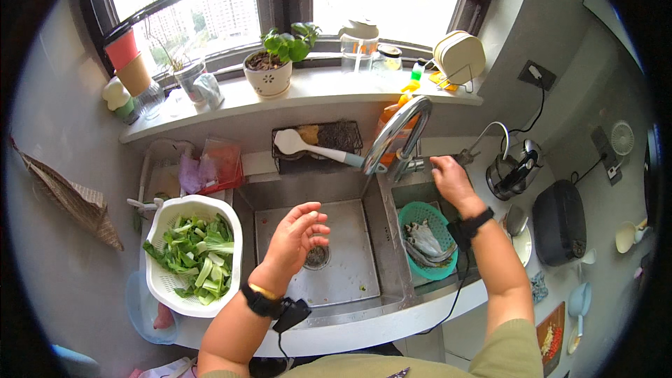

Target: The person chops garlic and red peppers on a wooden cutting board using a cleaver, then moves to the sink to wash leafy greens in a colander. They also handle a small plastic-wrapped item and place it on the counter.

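Note:
My left hand [300, 233] hangs over the large stainless steel sink basin [346, 278], fingers apart and holding nothing. Just right of the chrome faucet [401, 126] is my right hand [452, 181], its fingers curled beside the faucet's base; whether they touch the lever cannot be told. Below that hand, a green plastic colander [438, 272] sits in the small side basin, with pale, greyish seafood, maybe squid or fish [428, 241], in it. A white colander [197, 308] of cut leafy greens [205, 257] stands left of the large basin.
Behind the sink, a white-headed brush [315, 149] lies across a black wire caddy [341, 139], near an orange bottle [386, 118]. An electric kettle [512, 170] and a black appliance [559, 223] stand at right. A cutting board [556, 320] holds chopped red and pale pieces. Cables hang from both wrists.

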Demonstrator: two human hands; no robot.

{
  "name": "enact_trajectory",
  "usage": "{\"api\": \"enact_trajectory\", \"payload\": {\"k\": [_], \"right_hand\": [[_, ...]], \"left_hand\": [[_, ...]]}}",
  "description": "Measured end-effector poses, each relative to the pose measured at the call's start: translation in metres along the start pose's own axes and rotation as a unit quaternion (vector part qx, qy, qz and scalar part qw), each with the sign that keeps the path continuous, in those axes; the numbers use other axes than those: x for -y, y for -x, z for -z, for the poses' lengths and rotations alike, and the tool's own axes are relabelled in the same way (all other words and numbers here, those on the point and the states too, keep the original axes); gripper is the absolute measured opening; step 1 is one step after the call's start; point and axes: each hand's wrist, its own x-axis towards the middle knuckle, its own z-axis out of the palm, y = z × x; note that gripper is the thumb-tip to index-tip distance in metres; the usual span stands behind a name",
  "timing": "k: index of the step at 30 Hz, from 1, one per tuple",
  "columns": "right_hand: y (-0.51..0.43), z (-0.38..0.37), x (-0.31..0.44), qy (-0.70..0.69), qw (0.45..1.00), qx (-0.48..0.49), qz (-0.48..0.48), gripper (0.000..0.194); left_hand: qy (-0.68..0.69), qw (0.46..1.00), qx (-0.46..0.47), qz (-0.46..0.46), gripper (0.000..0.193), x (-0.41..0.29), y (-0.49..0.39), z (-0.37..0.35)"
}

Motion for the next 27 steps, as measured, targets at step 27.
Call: {"api": "enact_trajectory", "payload": {"k": [27], "right_hand": [[0.026,-0.079,0.017,-0.237,0.952,0.189,-0.045,0.027]], "left_hand": [[0.112,0.965,-0.235,0.041,0.029,0.111,-0.137,-0.009]]}}
